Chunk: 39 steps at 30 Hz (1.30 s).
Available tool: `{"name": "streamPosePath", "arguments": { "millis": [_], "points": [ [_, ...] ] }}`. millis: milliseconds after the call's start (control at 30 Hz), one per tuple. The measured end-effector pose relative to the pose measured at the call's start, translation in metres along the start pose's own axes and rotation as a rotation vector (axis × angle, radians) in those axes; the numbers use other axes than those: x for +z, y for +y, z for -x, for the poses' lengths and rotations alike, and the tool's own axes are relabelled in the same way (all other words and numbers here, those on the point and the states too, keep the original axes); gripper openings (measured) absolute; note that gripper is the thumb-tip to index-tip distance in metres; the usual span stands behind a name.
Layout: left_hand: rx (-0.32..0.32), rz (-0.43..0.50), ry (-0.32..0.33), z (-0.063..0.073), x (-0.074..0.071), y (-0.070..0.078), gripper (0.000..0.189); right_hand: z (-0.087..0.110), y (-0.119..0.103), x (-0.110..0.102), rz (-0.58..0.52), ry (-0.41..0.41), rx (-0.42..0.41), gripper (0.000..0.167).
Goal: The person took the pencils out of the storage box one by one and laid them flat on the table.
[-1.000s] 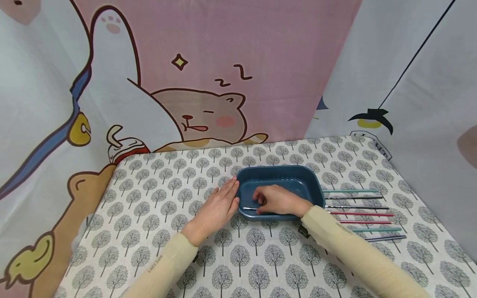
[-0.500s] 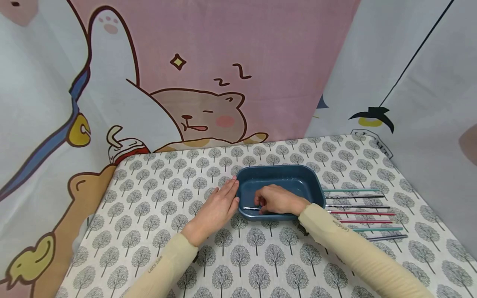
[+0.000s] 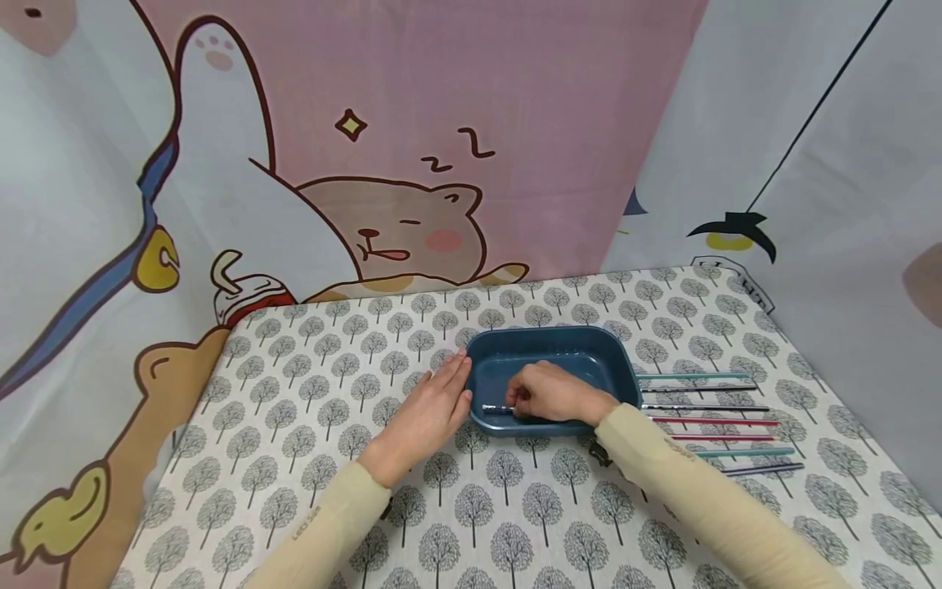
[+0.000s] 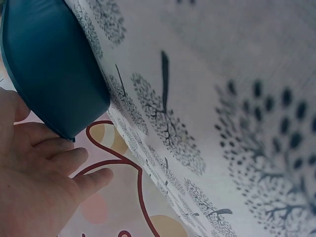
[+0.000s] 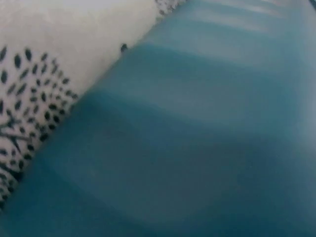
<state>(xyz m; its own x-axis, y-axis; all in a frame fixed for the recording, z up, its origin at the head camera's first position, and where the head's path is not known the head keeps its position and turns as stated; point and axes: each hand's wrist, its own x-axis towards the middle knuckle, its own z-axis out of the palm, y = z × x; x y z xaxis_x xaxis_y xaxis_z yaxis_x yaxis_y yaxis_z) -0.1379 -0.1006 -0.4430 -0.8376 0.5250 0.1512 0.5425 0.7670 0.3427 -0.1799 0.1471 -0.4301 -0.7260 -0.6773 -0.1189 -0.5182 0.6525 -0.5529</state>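
Observation:
A blue rectangular basin (image 3: 567,330) stands on the tree-print cloth. My left hand (image 3: 427,403) rests against its left end, fingers fairly straight along the rim; the left wrist view shows those fingers (image 4: 91,182) at the basin's outer wall (image 4: 54,59). Inside the basin, my right hand (image 3: 552,393) pinches a dark, speckled pencil (image 3: 499,409) near the front wall. One end sticks out to the left of the fingers, while the rest is hidden by the hand. The right wrist view is filled by the blurred blue basin wall (image 5: 173,148).
Several thin pencils lie roughly side by side to the right of the basin, among them a teal one (image 3: 692,376), a red one (image 3: 724,423) and a navy one (image 3: 765,469). Cartoon-print curtains (image 3: 559,164) hang behind the table and at both sides.
My right hand has shifted slightly up in the head view, and the pencil's end has risen a little with it, showing more of its dark pattern. The left hand has stayed in place.

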Motion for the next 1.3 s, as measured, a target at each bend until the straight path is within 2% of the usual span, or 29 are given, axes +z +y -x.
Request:
{"name": "streamPosePath", "arguments": {
  "millis": [167,400,800,1300],
  "points": [
    [0.001,0.002,0.000,0.000,0.000,0.000,0.056,0.006,-0.004,-0.012,-0.029,0.054,0.003,0.006],
    [-0.001,-0.011,-0.013,0.000,-0.001,0.001,0.057,0.015,-0.010,-0.026,-0.037,0.142,0.000,0.007],
    [0.004,-0.002,0.005,0.001,0.000,0.001,0.057,0.030,-0.020,-0.044,-0.039,0.263,-0.079,0.012],
    [0.008,-0.012,0.008,0.001,-0.001,0.001,0.056,0.056,-0.034,-0.060,-0.045,0.345,-0.123,0.015]
  ]
}}
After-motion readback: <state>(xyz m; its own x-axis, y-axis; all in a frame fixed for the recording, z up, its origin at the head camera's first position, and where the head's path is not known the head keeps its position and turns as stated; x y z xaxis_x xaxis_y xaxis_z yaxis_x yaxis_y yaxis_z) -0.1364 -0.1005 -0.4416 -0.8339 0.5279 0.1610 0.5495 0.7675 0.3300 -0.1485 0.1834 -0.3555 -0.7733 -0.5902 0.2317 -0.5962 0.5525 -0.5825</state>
